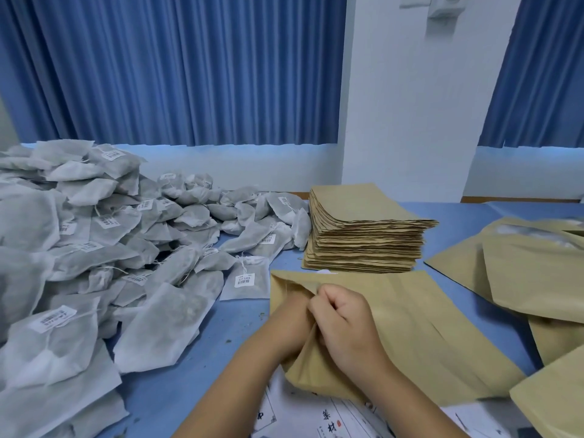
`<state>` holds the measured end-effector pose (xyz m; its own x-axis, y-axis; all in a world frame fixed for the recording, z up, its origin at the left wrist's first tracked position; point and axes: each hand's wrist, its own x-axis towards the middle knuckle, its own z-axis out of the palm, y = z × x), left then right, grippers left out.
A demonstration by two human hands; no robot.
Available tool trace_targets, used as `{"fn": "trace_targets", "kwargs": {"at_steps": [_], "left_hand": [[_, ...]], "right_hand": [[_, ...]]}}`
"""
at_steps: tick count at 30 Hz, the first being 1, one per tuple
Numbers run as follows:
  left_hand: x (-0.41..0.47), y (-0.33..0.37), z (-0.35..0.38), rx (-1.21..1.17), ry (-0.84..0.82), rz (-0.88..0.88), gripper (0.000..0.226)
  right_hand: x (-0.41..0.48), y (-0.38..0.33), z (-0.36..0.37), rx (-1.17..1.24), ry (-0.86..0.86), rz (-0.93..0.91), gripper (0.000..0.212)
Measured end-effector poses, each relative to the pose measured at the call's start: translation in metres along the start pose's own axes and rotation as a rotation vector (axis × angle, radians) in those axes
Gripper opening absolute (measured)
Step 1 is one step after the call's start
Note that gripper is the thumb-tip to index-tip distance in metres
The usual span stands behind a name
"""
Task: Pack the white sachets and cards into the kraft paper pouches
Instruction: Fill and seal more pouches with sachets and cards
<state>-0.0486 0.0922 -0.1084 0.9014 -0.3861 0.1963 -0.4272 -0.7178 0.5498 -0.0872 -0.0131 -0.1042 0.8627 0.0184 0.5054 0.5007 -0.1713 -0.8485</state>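
A kraft paper pouch (pixel 410 327) lies flat on the blue table in front of me, its mouth towards the left. My left hand (pixel 292 314) reaches into that mouth; only the wrist shows, and the fingers are hidden inside. With curled fingers, my right hand (pixel 344 320) pinches the upper edge of the pouch's mouth. White sachets (pixel 94 248) with barcode labels and strings are heaped across the left of the table. White printed cards (pixel 331 418) lie under my forearms at the bottom edge.
A tall stack of flat kraft pouches (pixel 363 229) stands behind the one I hold. More kraft pouches (pixel 531 273) lie overlapping on the right. Blue curtains and a white pillar close off the back.
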Motion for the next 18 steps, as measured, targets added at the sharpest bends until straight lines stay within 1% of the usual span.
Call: {"fn": "trace_targets", "kwargs": {"at_steps": [2, 3, 4, 5, 6, 7, 8, 9, 10, 11, 12, 13, 15, 18], "left_hand": [[-0.001, 0.0, -0.001, -0.012, -0.084, 0.026, 0.023], [-0.001, 0.0, -0.005, -0.076, -0.113, -0.011, 0.016], [-0.003, -0.002, -0.01, -0.209, -0.126, -0.05, 0.012], [-0.005, -0.005, -0.015, -0.436, -0.113, -0.102, 0.014], [-0.007, -0.009, -0.02, -0.673, -0.065, -0.159, 0.017], [-0.007, -0.015, -0.024, -0.792, 0.056, -0.211, 0.02], [-0.006, -0.023, -0.028, -0.732, 0.224, -0.248, 0.022], [-0.004, -0.035, -0.031, -0.512, 0.392, -0.278, 0.024], [-0.002, -0.048, -0.033, -0.23, 0.5, -0.309, 0.029], [-0.001, -0.06, -0.034, 0.017, 0.526, -0.332, 0.039], [0.001, -0.072, -0.034, 0.176, 0.485, -0.361, 0.05], [0.002, -0.08, -0.033, 0.252, 0.414, -0.398, 0.058], [0.004, -0.091, -0.029, 0.28, 0.318, -0.457, 0.063], [0.007, -0.097, -0.022, 0.349, 0.29, -0.477, 0.062]], "right_hand": [[0.001, 0.002, -0.001, -0.038, 0.021, -0.014, 0.034], [0.003, 0.004, -0.003, -0.072, 0.043, -0.021, 0.037], [0.005, 0.007, -0.005, -0.112, 0.067, -0.027, 0.042], [0.006, 0.01, -0.007, -0.15, 0.089, -0.029, 0.046], [0.008, 0.012, -0.009, -0.178, 0.109, -0.026, 0.049], [0.01, 0.015, -0.011, -0.196, 0.125, -0.018, 0.05], [0.011, 0.018, -0.013, -0.209, 0.131, -0.007, 0.049], [0.012, 0.02, -0.014, -0.225, 0.124, 0.004, 0.047], [0.013, 0.023, -0.015, -0.247, 0.106, 0.01, 0.045], [0.013, 0.025, -0.014, -0.273, 0.084, 0.013, 0.044], [0.013, 0.027, -0.012, -0.299, 0.062, 0.016, 0.044], [0.012, 0.029, -0.011, -0.323, 0.046, 0.022, 0.045], [0.013, 0.031, -0.009, -0.358, 0.031, 0.03, 0.047], [0.014, 0.032, -0.008, -0.389, 0.019, 0.029, 0.047]]}}
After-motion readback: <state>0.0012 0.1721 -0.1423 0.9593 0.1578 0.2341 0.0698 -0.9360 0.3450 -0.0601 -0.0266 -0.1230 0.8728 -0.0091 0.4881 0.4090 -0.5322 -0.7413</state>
